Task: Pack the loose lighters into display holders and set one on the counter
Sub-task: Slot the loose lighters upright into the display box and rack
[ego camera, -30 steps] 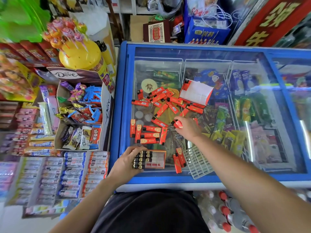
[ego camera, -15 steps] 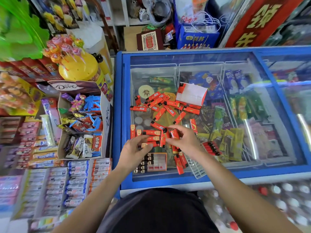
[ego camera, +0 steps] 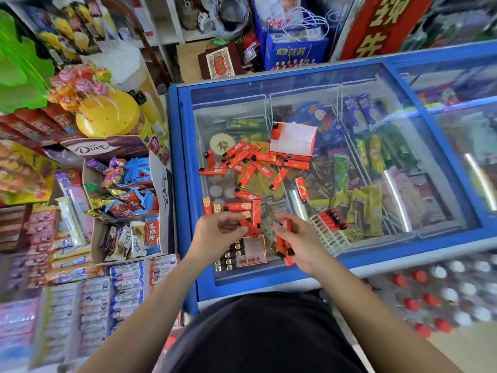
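Several loose orange lighters (ego camera: 248, 168) lie scattered on the glass lid of a blue freezer (ego camera: 185, 184). A red display holder (ego camera: 251, 251), partly filled with black-capped lighters, sits near the front edge. My left hand (ego camera: 219, 231) hovers just above it, fingers pinching an orange lighter (ego camera: 251, 229). My right hand (ego camera: 297, 238) is beside it, closed on another orange lighter (ego camera: 287, 224), with a few more lighters lying under it. A white plastic grid holder (ego camera: 326, 230) with a few lighters lies to the right. An open orange-and-white carton (ego camera: 293, 141) rests further back.
A Dove box of sweets (ego camera: 126, 200) stands left of the freezer, a yellow lollipop stand (ego camera: 107, 114) behind it. Rows of gum packs (ego camera: 88, 292) fill the lower left. Bottles with red and white caps (ego camera: 430, 300) stand at lower right.
Both hands pulled back toward the front edge, above the red holder. The left hand now pinches a lighter. The head camera shifted, so the freezer sits further right.
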Available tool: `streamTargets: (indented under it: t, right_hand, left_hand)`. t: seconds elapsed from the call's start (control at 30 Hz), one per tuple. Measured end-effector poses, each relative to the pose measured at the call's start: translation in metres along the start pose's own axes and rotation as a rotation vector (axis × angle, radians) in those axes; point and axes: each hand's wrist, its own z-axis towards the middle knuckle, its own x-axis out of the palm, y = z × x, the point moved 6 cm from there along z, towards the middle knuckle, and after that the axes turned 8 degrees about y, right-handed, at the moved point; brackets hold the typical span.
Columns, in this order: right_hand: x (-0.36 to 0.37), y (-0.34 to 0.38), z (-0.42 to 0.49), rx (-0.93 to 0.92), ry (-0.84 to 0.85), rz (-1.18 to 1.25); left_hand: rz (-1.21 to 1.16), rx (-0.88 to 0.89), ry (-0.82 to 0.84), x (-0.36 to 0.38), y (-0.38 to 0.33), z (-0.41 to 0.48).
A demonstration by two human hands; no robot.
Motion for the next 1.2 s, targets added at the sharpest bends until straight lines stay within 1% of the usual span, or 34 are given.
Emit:
streamTargets:
  t: [0.1,0.17,0.23,0.3,0.37,0.47,0.57,0.73,0.9,1.07,1.2]
  right_hand:
    - [-0.006,-0.008,0.0,0.098,0.028,0.191]
    - [-0.009,-0.009,0.0,0.128,0.061,0.301]
    - [-0.011,-0.005,0.002,0.095,0.1,0.334]
    - [-0.014,0.001,0.002,0.043,0.11,0.301]
    - [-0.018,0.007,0.002,0.006,0.091,0.292]
    - [-0.025,0.013,0.004,-0.011,0.045,0.38]
    - [-0.031,0.012,0.012,-0.021,0.003,0.469]
    - [-0.041,0.018,0.026,-0.032,-0.048,0.512]
    - [-0.046,0.028,0.037,-0.068,-0.093,0.534]
    - [-0.052,0.034,0.044,-0.112,-0.144,0.516]
    - [-0.055,0.029,0.048,-0.108,-0.151,0.47]
  left_hand:
    - [-0.037,0.013,-0.022,-0.001,0.001,-0.006]
    - [-0.055,0.009,-0.038,0.0,-0.001,-0.005]
    - [-0.075,0.005,-0.03,0.002,-0.003,-0.001]
    - [-0.07,0.012,-0.022,0.005,-0.005,0.004]
    - [-0.054,0.014,-0.028,0.006,-0.009,0.012]
    - [-0.04,-0.011,-0.032,0.006,-0.015,0.029]
    - [0.007,0.008,-0.026,0.005,-0.027,0.052]
    - [0.162,0.116,-0.024,0.0,-0.066,0.124]
    - [0.322,0.187,-0.035,0.001,-0.098,0.209]
    - [0.573,0.223,0.008,0.008,-0.108,0.273]
    - [0.684,0.251,0.074,0.02,-0.107,0.302]
